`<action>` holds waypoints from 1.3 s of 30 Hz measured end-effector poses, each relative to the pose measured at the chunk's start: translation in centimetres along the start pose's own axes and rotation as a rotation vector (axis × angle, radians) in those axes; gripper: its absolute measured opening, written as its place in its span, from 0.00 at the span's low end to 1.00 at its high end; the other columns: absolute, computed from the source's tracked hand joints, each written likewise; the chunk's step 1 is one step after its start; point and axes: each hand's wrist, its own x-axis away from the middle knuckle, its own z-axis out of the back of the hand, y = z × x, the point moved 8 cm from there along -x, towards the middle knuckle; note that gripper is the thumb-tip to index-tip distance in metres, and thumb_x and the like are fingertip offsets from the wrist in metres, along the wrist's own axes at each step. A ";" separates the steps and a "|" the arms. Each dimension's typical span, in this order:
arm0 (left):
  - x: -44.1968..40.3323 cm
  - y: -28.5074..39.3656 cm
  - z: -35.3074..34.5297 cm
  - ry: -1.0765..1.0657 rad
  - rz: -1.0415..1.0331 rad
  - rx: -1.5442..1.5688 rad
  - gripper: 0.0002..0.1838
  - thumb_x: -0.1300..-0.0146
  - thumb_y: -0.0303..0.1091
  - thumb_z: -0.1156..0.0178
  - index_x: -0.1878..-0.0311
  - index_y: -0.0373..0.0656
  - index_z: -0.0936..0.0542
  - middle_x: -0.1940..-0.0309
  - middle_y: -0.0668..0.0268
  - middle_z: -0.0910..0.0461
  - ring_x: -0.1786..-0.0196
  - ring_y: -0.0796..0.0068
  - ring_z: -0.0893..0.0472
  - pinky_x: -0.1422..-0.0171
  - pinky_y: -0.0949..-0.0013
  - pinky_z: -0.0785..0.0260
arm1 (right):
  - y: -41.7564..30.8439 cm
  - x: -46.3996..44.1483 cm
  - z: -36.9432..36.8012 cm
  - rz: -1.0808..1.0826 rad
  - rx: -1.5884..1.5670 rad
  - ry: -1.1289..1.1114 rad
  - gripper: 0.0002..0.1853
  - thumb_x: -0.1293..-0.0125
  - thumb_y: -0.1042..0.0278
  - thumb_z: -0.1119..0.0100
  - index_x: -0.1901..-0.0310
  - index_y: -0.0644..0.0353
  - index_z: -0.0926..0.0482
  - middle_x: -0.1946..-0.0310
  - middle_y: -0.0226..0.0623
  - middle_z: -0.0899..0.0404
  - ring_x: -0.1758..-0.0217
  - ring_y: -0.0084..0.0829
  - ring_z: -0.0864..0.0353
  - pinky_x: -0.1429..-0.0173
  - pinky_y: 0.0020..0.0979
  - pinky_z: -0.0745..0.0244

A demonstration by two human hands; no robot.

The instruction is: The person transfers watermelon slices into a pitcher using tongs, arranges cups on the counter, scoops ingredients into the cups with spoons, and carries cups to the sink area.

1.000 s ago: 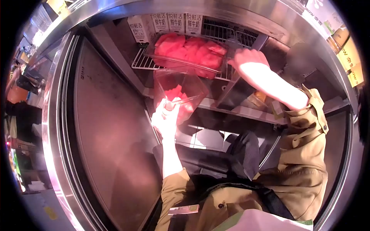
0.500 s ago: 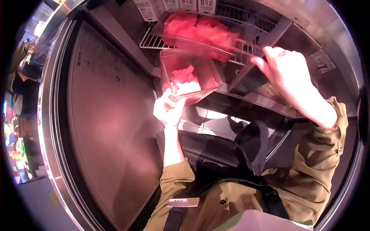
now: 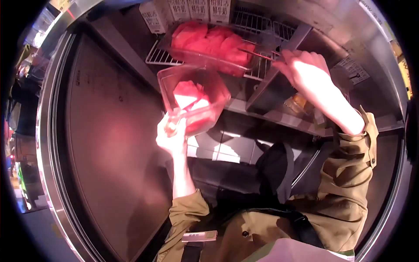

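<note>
My left hand (image 3: 172,134) grips a clear plastic container (image 3: 216,94) by its near edge, tilted so that its opening faces me. A few red chunks (image 3: 187,94) that look like watermelon lie inside it. My right hand (image 3: 307,70) is closed around thin tongs (image 3: 258,54), whose tips reach over the right end of a clear tray (image 3: 238,67) heaped with larger red fruit pieces (image 3: 209,42). Whether the tips pinch a piece I cannot tell. This tray rests on a wire rack just beyond the container.
White milk cartons (image 3: 178,9) stand behind the tray on the wire rack (image 3: 159,56). An open fridge door (image 3: 118,144) fills the left side. A grey divider panel (image 3: 273,89) rises below my right hand, with a wrapped yellowish item (image 3: 297,102) beside it.
The container in my left hand now appears lower and further left, as the whole view has shifted. My right hand has moved the tongs leftward to the tray's fruit.
</note>
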 end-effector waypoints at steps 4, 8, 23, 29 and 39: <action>-0.6 -1.8 1.7 0.186 0.108 0.133 0.11 0.49 0.19 0.41 0.61 0.32 0.26 0.70 0.64 0.24 0.72 0.81 0.26 0.63 0.79 0.32 | 0.5 -1.0 -1.7 -0.095 0.089 -0.177 0.18 0.44 0.56 0.46 0.76 0.65 0.22 0.80 0.48 0.25 0.74 0.47 0.23 0.71 0.40 0.29; -0.6 1.0 0.4 0.051 -0.104 -0.051 0.15 0.50 0.18 0.40 0.57 0.30 0.28 0.67 0.59 0.23 0.64 0.73 0.22 0.56 0.74 0.29 | 0.2 -2.6 -3.6 -0.206 0.044 -0.287 0.19 0.41 0.55 0.48 0.75 0.65 0.21 0.76 0.50 0.23 0.70 0.48 0.22 0.67 0.40 0.26; 0.7 4.3 4.7 -0.030 -0.300 -0.177 0.27 0.58 0.37 0.29 0.58 0.30 0.26 0.65 0.59 0.22 0.64 0.72 0.23 0.57 0.71 0.30 | -2.8 -1.5 2.0 0.240 -0.352 0.201 0.13 0.40 0.58 0.48 0.67 0.61 0.24 0.80 0.46 0.26 0.75 0.45 0.25 0.71 0.38 0.31; 1.3 5.7 5.9 -0.014 -0.347 -0.117 0.30 0.60 0.45 0.28 0.60 0.30 0.26 0.65 0.59 0.23 0.63 0.70 0.23 0.55 0.69 0.31 | 0.5 0.3 0.3 -0.058 -0.595 0.157 0.18 0.40 0.58 0.46 0.61 0.68 0.25 0.82 0.40 0.27 0.81 0.29 0.27 0.77 0.27 0.36; 0.6 3.8 2.7 -0.223 -0.237 -0.255 0.25 0.63 0.29 0.28 0.58 0.34 0.24 0.72 0.66 0.24 0.72 0.78 0.25 0.67 0.75 0.31 | -2.7 0.3 -2.3 -0.014 -0.814 -0.305 0.18 0.46 0.66 0.41 0.54 0.66 0.27 0.76 0.37 0.27 0.74 0.27 0.28 0.68 0.27 0.31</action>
